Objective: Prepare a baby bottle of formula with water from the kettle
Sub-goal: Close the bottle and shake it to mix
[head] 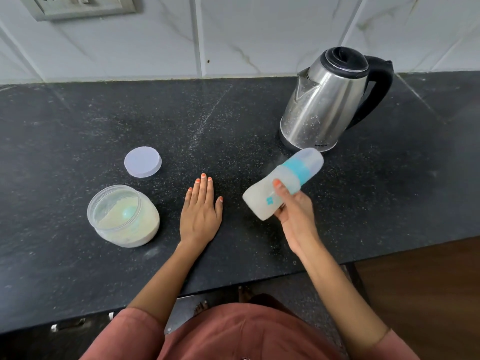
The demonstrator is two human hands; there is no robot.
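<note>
My right hand (293, 211) grips a baby bottle (262, 201) with a blue collar and a clear cap, held tilted above the counter, cap end pointing toward the kettle. The bottle looks milky and slightly blurred. A steel kettle (324, 105) with a black lid and handle stands at the back right. My left hand (201, 209) rests flat on the black counter (78, 126), fingers straight. Left of it stands an open clear jar of pale formula powder (122, 216) with a blue-green scoop inside. The jar's round pale lid (142, 161) lies on the counter behind it.
A white tiled wall runs along the back, with a socket plate (80, 6) at the top left. The counter's front edge (259, 284) runs just before my body, and a wooden floor (428, 294) shows at the lower right.
</note>
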